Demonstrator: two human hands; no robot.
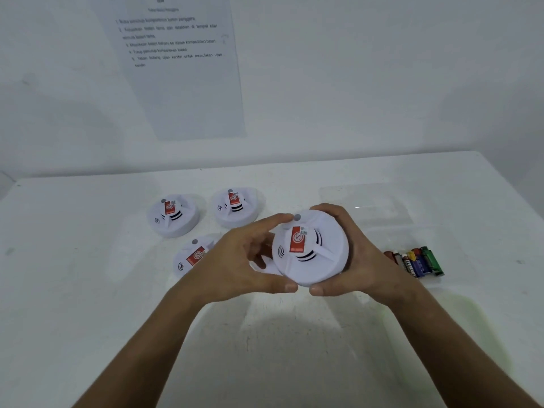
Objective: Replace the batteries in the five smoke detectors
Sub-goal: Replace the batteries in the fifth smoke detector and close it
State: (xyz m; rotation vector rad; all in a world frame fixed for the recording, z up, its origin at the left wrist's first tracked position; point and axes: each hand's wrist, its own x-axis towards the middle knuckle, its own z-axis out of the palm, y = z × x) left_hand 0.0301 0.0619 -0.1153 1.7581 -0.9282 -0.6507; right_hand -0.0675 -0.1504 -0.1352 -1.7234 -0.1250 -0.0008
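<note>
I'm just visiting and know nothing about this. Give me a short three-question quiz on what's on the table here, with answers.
1. True or false: both hands hold the same smoke detector.
2. How many other detectors show fully or partly on the table?
A) one B) three C) six
3. Fill in: the batteries lie to the person's ____ of the held detector.

Key
1. True: the left hand and right hand grip its rim.
2. B: far left detector, far middle detector, near detector partly hidden by the left hand.
3. right

White table against white wall; printed sheet taped up
</note>
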